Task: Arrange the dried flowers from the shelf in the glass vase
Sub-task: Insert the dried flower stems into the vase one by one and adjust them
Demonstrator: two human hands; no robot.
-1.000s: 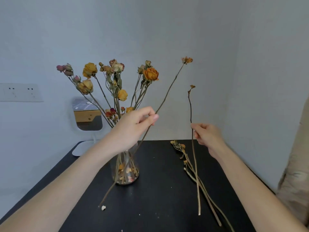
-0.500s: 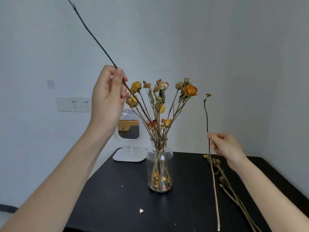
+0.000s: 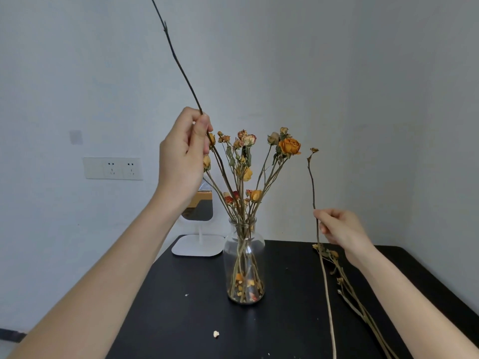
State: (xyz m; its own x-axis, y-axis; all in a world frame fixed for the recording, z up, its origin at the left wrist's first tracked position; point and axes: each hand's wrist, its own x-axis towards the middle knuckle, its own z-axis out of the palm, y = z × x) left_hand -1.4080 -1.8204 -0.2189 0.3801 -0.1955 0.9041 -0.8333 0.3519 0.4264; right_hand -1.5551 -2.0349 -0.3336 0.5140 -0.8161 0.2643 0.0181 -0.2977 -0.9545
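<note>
- Progress, as we judge it, is well past the halfway mark: a full bunch of dried flowers [image 3: 289, 146] already stands upright in the glass vase [image 3: 245, 263], which sits on the black table [image 3: 181, 320].
- Our left hand [image 3: 182, 159] is raised beside the blooms, thumb and fingers pinched on a long dark stem [image 3: 182, 71]. Its top runs out of view. Its lower end slants down among the stems in the vase, though we cannot tell whether it has passed the neck.
- Our right hand [image 3: 342, 230], to the right of the vase and well apart from it, pinches a thin stem [image 3: 312, 182] with a small bud, held nearly upright.
- A few loose stems [image 3: 361, 308] lie on the table below that hand.
- Left to do, we reckon: seat both held stems, then add the loose ones.
</note>
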